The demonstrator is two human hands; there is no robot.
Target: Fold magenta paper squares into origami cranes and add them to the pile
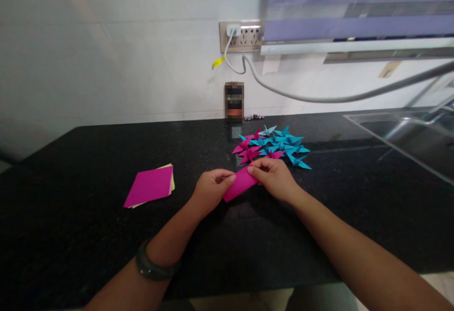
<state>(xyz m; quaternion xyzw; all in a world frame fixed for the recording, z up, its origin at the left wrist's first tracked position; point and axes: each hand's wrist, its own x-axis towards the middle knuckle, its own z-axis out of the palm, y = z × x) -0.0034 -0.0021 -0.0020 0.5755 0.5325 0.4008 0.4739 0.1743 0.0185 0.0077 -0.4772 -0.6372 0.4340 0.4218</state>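
Note:
Between my two hands is a pink sheet of paper (241, 184), folded into a narrow rectangle and tilted up toward the right. My left hand (213, 188) pinches its left end, thumb on top. At the upper right end, my right hand (275, 177) grips it between thumb and fingers. Just behind my hands lies a cluster of folded paper cranes (282, 145), mostly blue, with several pink ones on its left and front and a pale one at the back. To the left is a stack of square paper (151, 185), magenta on top with yellow edges showing beneath.
The black countertop (88, 235) meets a white wall (106, 56). A small blurred box (234, 101) stands against the wall, beside a beaded string (254, 117). A sink (397, 133) is at the right. A cable (301, 97) runs from the wall socket (241, 37).

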